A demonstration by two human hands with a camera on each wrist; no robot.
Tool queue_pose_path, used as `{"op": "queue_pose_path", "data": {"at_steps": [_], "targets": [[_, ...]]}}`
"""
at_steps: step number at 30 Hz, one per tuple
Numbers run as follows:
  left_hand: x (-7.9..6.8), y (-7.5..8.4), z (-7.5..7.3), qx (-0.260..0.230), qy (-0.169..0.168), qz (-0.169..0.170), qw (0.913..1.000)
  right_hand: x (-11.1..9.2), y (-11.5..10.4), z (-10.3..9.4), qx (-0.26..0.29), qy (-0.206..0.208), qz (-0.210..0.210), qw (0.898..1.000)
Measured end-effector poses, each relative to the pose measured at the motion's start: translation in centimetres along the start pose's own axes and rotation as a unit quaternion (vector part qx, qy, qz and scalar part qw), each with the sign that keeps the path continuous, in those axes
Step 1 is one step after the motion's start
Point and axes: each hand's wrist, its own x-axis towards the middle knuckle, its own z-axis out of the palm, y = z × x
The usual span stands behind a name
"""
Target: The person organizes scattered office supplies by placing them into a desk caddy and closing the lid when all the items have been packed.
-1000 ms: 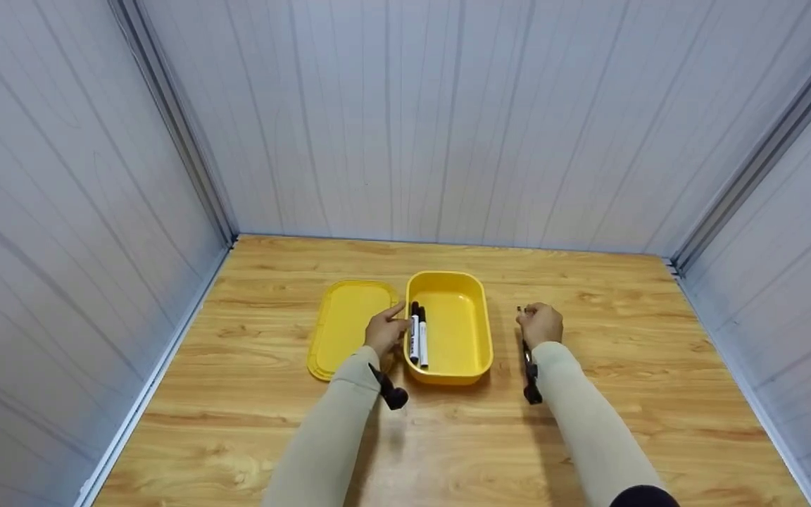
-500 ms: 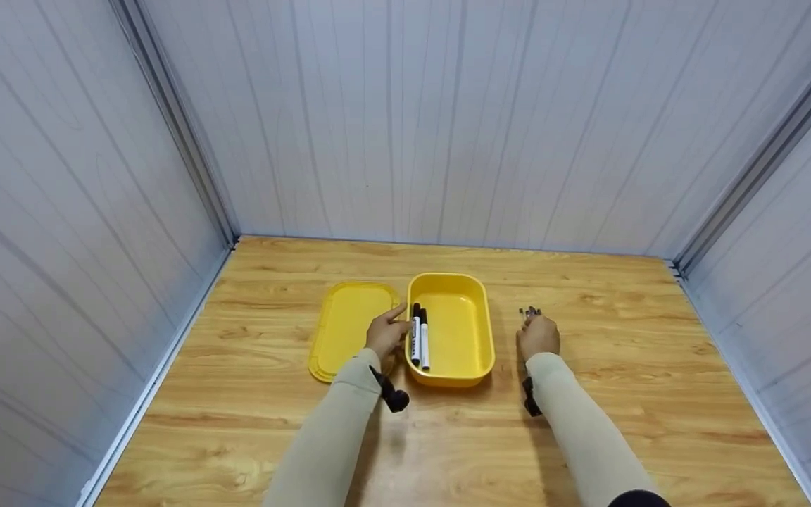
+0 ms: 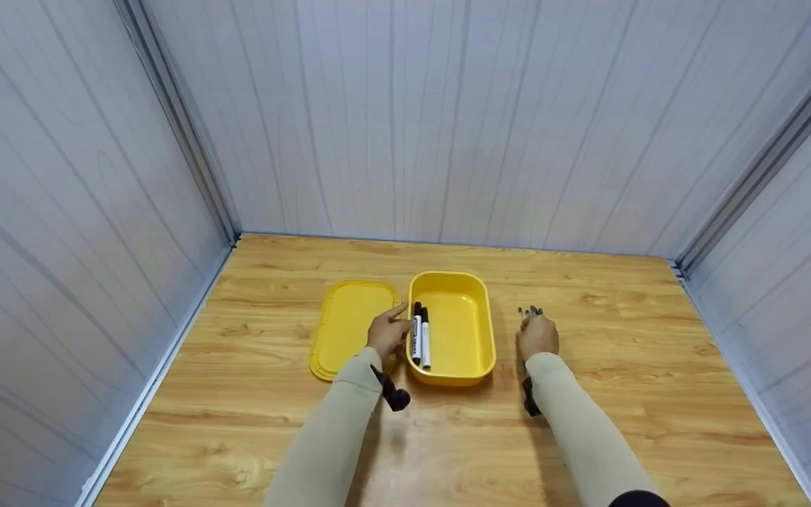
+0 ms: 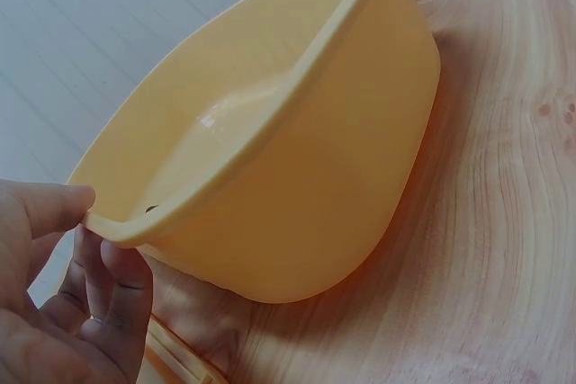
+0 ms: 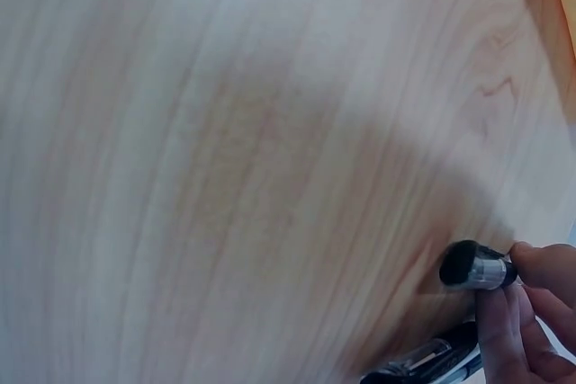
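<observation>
A yellow plastic box stands lidless on the table, with two black-capped white markers along its left inner side. My left hand pinches the box's left rim; in the left wrist view one digit lies over the rim and curled fingers sit outside it. To the right of the box, my right hand is low over a small group of pens. The right wrist view shows its thumb and fingers pinching one pen near a dark end; the pen's far part is hidden.
The yellow lid lies flat left of the box, partly under the left hand. Pale panel walls enclose the wooden table at the back and both sides.
My right hand has shifted slightly toward me, so more pen ends show beyond its fingers. The left hand stays on the box rim, and the markers lie as before.
</observation>
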Motion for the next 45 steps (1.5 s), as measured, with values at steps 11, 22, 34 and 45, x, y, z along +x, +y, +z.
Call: {"op": "queue_pose_path", "data": {"at_steps": [11,22,34,45], "targets": [[-0.1,-0.1,0.0,0.000,-0.001,0.007,1.0000,-0.1,0.2,-0.1,0.042,-0.001,0.018,0.999],[0.1,0.0,-0.1,0.002,0.001,0.010,1.0000,-0.4,-0.1,-0.4,0.132,0.010,0.059,0.989],[-0.1,0.0,0.1,-0.037,0.002,-0.005,0.9993,-0.7,-0.6,-0.6,0.224,0.035,0.057,0.972],[-0.2,-0.2,0.3,-0.054,0.004,0.003,0.9985,-1.0,-0.3,-0.7,0.303,0.060,0.059,0.949]]}}
